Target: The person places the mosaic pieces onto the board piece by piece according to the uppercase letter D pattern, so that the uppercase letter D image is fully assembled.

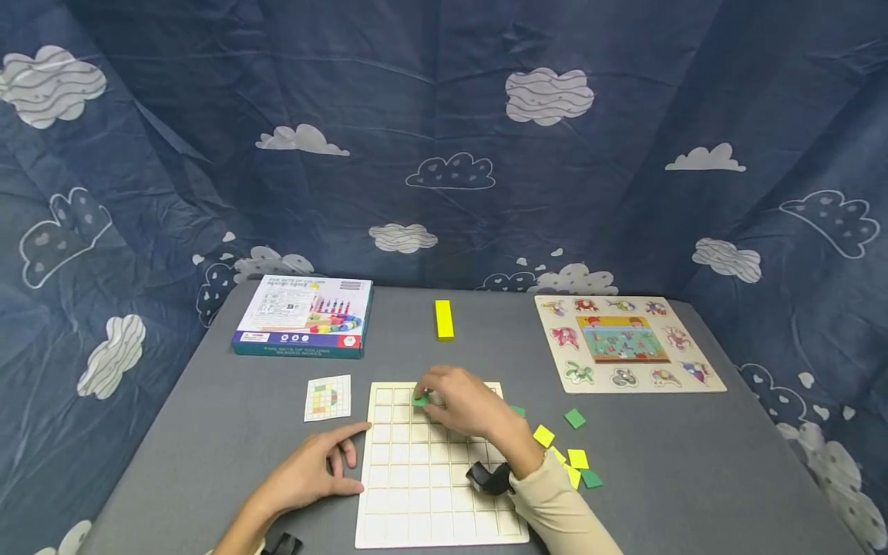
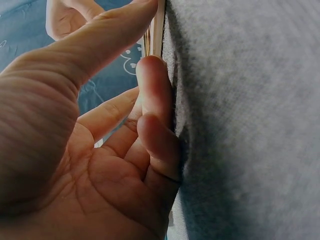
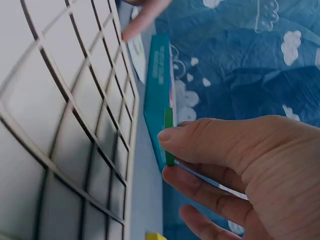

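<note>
From my seat at the feed I see the right hand (image 1: 461, 402) pinching a green tile (image 1: 419, 401) between thumb and fingers, over the far part of a pale gridded board (image 1: 416, 501). The right wrist view shows me the tile edge-on, held flat and just off the board's surface. My left hand (image 1: 308, 472) has its thumb and forefinger spread wide, their tips against the board's left rim; its other fingers are loosely bent and hold nothing.

To the right of the board I count loose tiles on the grey counter (image 1: 208, 462): a green one (image 1: 575, 418) lying alone, a yellow one (image 1: 544, 436) near it, and a small cluster of yellow and green (image 1: 591, 479) nearer the sleeve (image 1: 565, 501). Another green piece is partly hidden by the right wrist.

Left of the board I have a small pattern card (image 1: 328, 398) with coloured squares, and behind it a boxed bead set (image 1: 303, 316). A yellow bar (image 1: 444, 321) lies beyond the board, and a picture puzzle (image 1: 627, 378) sits at the far right, before a dark blue curtain (image 1: 347, 100) printed with clouds
</note>
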Demonstrator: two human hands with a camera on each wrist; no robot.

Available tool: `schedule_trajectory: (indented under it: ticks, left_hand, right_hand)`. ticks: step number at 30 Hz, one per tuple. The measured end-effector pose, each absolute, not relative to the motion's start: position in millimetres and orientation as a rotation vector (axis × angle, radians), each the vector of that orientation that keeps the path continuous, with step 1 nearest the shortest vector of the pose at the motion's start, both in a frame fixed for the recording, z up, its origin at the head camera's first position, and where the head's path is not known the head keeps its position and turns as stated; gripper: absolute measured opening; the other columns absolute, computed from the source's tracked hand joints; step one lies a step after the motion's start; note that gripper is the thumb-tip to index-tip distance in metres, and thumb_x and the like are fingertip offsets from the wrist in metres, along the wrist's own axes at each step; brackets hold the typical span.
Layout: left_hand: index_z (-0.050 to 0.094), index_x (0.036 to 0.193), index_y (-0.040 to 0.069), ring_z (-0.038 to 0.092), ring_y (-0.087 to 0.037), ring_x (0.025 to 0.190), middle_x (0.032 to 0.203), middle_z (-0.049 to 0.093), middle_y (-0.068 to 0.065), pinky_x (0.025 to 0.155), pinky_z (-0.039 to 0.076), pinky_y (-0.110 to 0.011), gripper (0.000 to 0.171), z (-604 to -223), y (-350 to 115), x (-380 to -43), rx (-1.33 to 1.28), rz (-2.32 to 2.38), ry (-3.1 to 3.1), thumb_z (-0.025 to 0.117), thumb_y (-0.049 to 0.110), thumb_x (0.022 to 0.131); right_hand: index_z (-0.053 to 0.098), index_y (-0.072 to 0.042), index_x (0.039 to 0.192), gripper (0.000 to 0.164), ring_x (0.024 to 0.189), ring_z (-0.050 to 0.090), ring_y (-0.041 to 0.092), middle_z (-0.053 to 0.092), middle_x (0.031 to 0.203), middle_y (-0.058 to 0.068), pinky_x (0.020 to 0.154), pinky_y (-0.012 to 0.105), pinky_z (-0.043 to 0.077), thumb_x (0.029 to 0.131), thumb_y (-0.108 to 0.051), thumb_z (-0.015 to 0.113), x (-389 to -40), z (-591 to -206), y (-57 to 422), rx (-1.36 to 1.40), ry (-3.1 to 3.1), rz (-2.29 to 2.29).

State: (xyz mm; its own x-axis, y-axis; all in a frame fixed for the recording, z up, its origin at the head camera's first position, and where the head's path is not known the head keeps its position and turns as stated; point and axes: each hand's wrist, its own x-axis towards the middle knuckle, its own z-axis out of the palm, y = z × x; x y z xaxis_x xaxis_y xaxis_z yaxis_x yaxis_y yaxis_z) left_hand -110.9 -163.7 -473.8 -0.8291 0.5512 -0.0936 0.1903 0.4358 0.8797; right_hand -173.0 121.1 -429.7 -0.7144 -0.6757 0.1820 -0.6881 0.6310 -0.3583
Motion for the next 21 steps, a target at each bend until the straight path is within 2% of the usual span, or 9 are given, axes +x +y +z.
schedule_trajectory:
  ticks: [6, 14, 21]
  left_hand:
    - [0.048, 0.145, 0.001, 0.053, -0.005, 0.063, 0.092, 0.059, -0.004, 0.062, 0.046, -0.024, 0.079, -473.4, -163.9, -110.3, 0.634, 1.372, 2.316, 0.087, 0.018, 0.077]
    - [0.048, 0.144, 0.000, 0.054, -0.005, 0.062, 0.091, 0.059, -0.005, 0.061, 0.046, -0.025, 0.080, -472.5, -164.0, -110.9, 0.638, 1.392, 2.299, 0.087, 0.017, 0.077]
    - [0.049, 0.143, 0.000, 0.054, -0.005, 0.061, 0.090, 0.059, -0.004, 0.061, 0.047, -0.025, 0.079, -473.5, -164.1, -109.8, 0.645, 1.398, 2.297, 0.087, 0.017, 0.077]
  right_hand:
    - [0.074, -0.013, 0.099, 0.011, 0.082, 0.061, 0.011, 0.070, 0.099, -0.001, 0.075, 0.025, 0.050, 0.089, -0.009, 0.073, -169.6, -433.1, 111.9, 1.232, -2.798, 0.605]
    - [0.075, -0.014, 0.099, 0.011, 0.091, 0.065, 0.010, 0.071, 0.099, -0.003, 0.084, 0.026, 0.052, 0.089, -0.009, 0.072, -166.3, -440.2, 99.9, 1.263, -2.815, 0.501]
    - [0.074, -0.013, 0.089, 0.009, 0.086, 0.064, 0.009, 0.071, 0.090, -0.004, 0.082, 0.023, 0.052, 0.090, -0.005, 0.069, -163.6, -445.5, 94.5, 1.313, -2.809, 0.481]
